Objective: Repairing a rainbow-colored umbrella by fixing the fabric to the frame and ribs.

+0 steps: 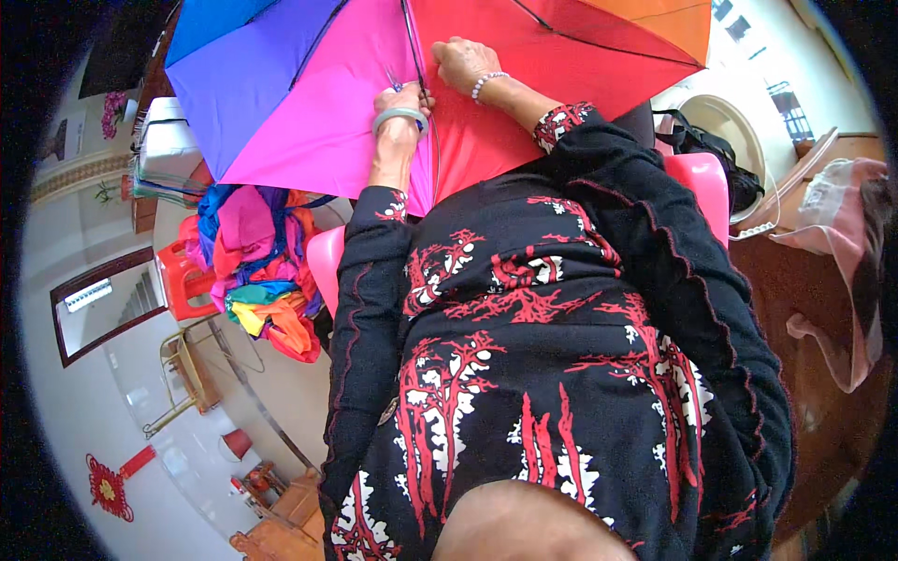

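An opened rainbow umbrella (318,122) lies across my lap, its inner side with thin dark ribs (412,47) facing me. My left hand (404,99), with a pale bangle at the wrist, is closed around a rib at the seam between the pink and red panels. A small pointed item with a purple part (395,84) sticks out at its fingers; its kind is unclear. Just right of it, above the red panel, my right hand (465,67) wears a beaded bracelet. Its fingers are curled together, and what they hold, if anything, is hidden.
Bundled multicoloured fabric (257,252) is heaped on a red stool (182,280) at my left. I sit on a pink chair (702,187). A beige bucket (716,117) and a black bag (725,154) stand at the right, near a pink cloth (832,243).
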The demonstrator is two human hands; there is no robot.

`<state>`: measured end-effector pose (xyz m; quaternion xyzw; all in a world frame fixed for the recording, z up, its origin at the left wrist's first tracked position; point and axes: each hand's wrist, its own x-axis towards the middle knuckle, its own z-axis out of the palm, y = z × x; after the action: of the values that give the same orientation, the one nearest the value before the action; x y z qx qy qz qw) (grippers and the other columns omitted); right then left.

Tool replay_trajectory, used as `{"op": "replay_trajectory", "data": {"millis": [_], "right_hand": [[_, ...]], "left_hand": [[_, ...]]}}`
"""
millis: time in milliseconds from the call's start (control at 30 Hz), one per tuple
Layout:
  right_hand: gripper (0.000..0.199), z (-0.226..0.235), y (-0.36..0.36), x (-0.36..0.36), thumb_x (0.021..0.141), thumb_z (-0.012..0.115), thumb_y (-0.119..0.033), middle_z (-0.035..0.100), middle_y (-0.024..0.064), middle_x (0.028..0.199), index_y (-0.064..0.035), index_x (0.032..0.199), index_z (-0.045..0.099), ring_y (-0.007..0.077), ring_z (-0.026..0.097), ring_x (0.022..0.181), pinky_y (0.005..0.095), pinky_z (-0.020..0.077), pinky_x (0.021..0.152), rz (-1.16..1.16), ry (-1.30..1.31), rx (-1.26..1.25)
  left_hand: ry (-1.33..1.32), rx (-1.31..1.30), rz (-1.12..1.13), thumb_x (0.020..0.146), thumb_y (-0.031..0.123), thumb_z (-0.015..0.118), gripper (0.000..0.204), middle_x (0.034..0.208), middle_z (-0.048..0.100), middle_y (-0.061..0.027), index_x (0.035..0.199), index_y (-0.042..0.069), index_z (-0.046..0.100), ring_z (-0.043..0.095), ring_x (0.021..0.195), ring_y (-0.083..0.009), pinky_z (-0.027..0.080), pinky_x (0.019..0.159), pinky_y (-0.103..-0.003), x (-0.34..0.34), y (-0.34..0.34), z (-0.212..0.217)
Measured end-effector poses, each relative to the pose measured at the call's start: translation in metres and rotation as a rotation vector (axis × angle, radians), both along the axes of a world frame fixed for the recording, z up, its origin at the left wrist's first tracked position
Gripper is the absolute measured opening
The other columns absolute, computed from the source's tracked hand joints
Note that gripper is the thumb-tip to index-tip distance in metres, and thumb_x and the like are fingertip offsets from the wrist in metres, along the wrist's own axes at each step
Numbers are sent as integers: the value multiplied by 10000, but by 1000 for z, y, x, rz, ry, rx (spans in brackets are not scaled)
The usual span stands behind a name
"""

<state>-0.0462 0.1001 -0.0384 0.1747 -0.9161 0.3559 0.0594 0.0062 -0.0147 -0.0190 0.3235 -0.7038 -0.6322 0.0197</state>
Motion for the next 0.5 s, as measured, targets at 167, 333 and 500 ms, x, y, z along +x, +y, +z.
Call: {"op": "replay_trajectory", "data": {"millis": [167,333,500], "right_hand": [[186,10,0,4,744,457,-166,596,174,841,-77,837,591,312,584,829,426,477,674,141,-42,176],[213,16,1,5,753,472,-186,603,169,882,-70,868,608,302,586,862,411,483,700,215,-66,242],[227,23,5,7,744,505,-214,599,163,920,-69,879,616,296,583,877,405,481,716,299,-115,314]], "left_hand": [[4,1,-7,770,57,498,134,550,548,-92,666,-18,537,513,393,-149,361,311,-228,-2,-2,-1],[2,10,-10,765,60,505,137,542,550,-91,655,-12,544,512,386,-147,359,310,-230,0,-1,1],[10,-18,-19,757,69,519,133,537,553,-86,654,-9,552,510,384,-146,360,311,-231,1,2,3]]}}
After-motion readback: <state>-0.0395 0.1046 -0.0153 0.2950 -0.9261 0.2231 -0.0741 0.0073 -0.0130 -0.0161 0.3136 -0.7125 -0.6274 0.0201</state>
